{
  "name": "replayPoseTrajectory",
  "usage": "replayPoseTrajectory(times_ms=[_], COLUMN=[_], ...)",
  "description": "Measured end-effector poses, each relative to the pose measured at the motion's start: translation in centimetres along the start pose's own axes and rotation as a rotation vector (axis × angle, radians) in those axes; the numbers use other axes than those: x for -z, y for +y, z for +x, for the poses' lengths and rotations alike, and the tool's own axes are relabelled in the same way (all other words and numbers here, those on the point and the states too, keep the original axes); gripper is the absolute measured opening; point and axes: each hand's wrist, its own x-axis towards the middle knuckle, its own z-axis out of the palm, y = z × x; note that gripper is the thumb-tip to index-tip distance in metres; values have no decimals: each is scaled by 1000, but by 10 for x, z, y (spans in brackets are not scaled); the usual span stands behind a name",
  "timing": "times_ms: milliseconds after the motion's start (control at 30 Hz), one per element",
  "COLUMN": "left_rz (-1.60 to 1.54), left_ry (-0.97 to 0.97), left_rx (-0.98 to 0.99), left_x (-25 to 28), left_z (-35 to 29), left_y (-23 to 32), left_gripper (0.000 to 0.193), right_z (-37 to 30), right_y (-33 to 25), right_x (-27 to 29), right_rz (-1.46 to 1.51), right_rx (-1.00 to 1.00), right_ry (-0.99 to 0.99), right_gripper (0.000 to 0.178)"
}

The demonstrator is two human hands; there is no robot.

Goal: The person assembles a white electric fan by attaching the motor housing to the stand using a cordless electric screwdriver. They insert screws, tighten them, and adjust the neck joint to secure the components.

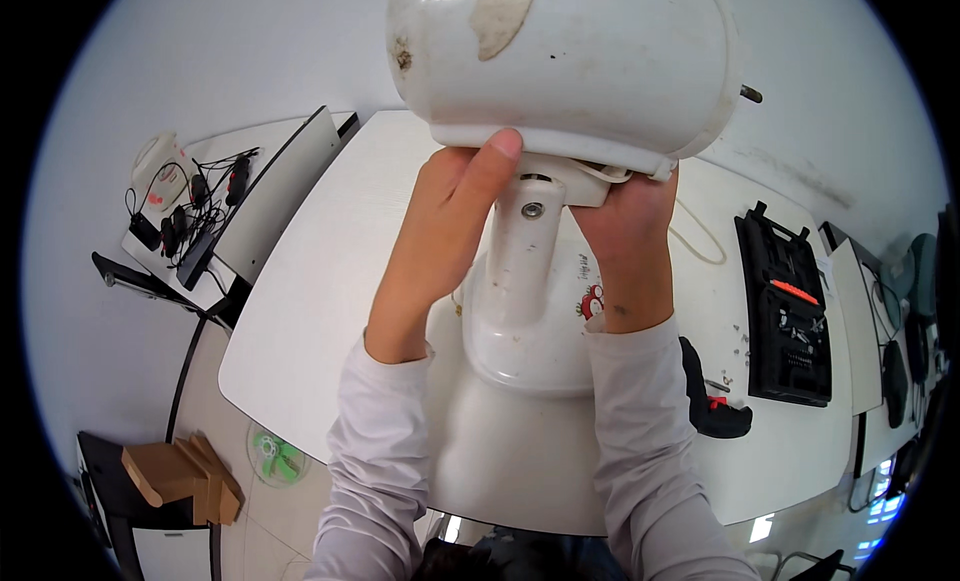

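Observation:
A white desk fan stands upright in front of me, without guard or blades on its shaft. Its stained, rounded motor housing (570, 76) fills the top of the view, and a bare shaft (751, 95) sticks out at its right end. My left hand (450, 216) grips the housing's lower edge from the left, thumb up and other fingers hidden beneath. From the right, my right hand (632, 231) is closed under the housing, beside the neck (525, 236) and a loop of white cord; its fingers are mostly hidden. The fan's base (530, 361) rests on the white table (290, 331).
On the table's right lie an opened black tool case (790, 311), loose screws (740, 341) and a black power drill (715, 406). A green fan blade (277, 459) and cardboard boxes (185, 476) are on the floor at left. Cables (190, 206) clutter a side desk.

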Motion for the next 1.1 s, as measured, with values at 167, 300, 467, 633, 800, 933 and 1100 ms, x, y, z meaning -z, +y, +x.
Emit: replayPoseTrajectory(times_ms=[167,300,467,633,800,933,1100], left_rz=[10,-35,42,106,65,84,80], left_ry=[81,46,142,94,139,122,80], left_rx=[-67,7,-22,-74,-72,-50,-16], left_x=[-6,10,4,29,13,14,22], left_z=[5,9,7,13,10,12,13], left_y=[-9,-11,-12,-20,-13,-5,-7], left_gripper=[67,93,81,86,83,81,77], right_z=[0,-4,-1,-2,-6,-8,-3], right_y=[-6,-3,-6,-1,-7,-12,-3], right_x=[6,3,4,-6,-12,-14,-11], right_rz=[-17,-138,-35,-26,-69,-104,-65], right_rx=[-37,-14,-95,-114,-132,-145,-87], right_ry=[-40,1,9,100,78,81,113], right_gripper=[39,40,40,40,41,42,39])
